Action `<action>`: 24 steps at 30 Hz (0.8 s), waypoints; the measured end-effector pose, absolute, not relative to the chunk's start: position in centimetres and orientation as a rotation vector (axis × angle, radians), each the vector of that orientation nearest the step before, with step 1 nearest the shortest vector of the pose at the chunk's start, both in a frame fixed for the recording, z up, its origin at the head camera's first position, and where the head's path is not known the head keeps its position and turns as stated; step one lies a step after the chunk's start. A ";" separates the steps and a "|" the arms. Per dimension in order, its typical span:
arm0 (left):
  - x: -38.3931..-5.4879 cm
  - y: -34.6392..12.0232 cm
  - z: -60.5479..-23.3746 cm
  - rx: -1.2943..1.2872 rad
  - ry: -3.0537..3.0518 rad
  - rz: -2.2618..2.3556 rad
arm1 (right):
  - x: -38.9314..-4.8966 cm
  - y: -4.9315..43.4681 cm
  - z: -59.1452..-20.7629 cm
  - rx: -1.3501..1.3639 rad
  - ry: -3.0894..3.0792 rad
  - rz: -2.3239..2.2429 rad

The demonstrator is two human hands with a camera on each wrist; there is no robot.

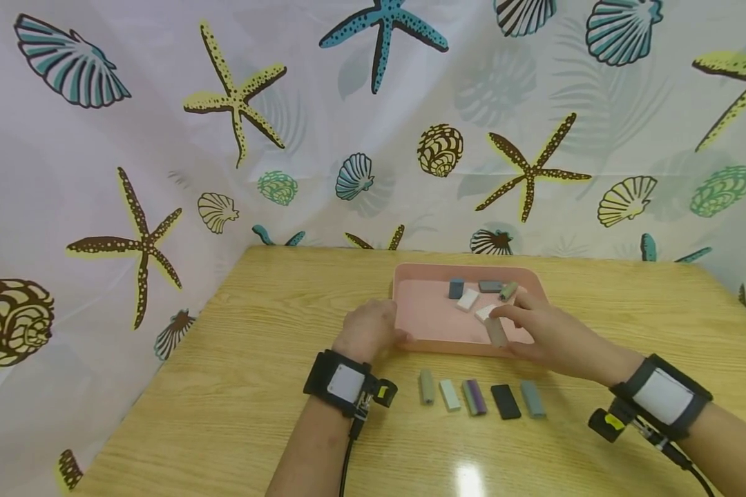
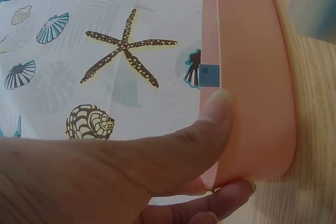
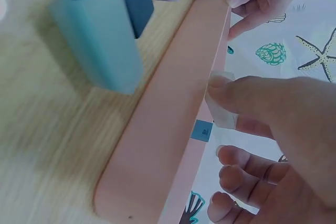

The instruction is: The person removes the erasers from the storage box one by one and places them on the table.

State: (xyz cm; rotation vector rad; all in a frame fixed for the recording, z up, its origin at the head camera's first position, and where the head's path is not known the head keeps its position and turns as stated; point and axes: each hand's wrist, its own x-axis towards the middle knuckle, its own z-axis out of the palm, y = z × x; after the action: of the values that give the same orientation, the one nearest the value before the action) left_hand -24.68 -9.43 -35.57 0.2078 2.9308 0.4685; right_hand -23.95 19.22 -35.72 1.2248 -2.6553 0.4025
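My left hand (image 1: 368, 330) grips the near left corner of a pink tray (image 1: 454, 348). In the left wrist view its thumb (image 2: 215, 111) presses the tray's rim, with fingers curled at the corner. Over the tray's right front edge, my right hand (image 1: 537, 331) pinches a pale grey block (image 1: 496, 333) between thumb and forefinger. The right wrist view shows this block (image 3: 224, 113) at the rim, the other fingers loosely bent. Inside the tray lie a dark blue block (image 1: 456, 288), two white blocks (image 1: 468, 299), a grey block (image 1: 490, 286) and an olive block (image 1: 508, 290).
In front of the tray, a row of blocks stretches across the wooden table (image 1: 273, 317): tan (image 1: 426, 386), white (image 1: 450, 395), purple-and-grey (image 1: 474, 397), black (image 1: 505, 402) and blue-grey (image 1: 532, 399). A shell-printed cloth (image 1: 323, 124) hangs behind the table and along its left.
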 end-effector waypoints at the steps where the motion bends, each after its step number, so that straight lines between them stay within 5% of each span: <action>1: -24.7 -9.4 -35.6 0.208 2.931 0.466 | -23.7 19.5 -35.8 1.234 -2.646 0.409; 24: -24.7 -9.5 -35.7 0.218 2.931 0.464 | -18.7 23.5 -37.3 1.122 -2.841 0.553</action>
State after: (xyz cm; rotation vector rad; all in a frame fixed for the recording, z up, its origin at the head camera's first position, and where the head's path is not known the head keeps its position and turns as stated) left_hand -24.74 -9.49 -35.68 0.2178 2.9311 0.4644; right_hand -18.68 23.51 -37.28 1.1225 -2.8409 0.5528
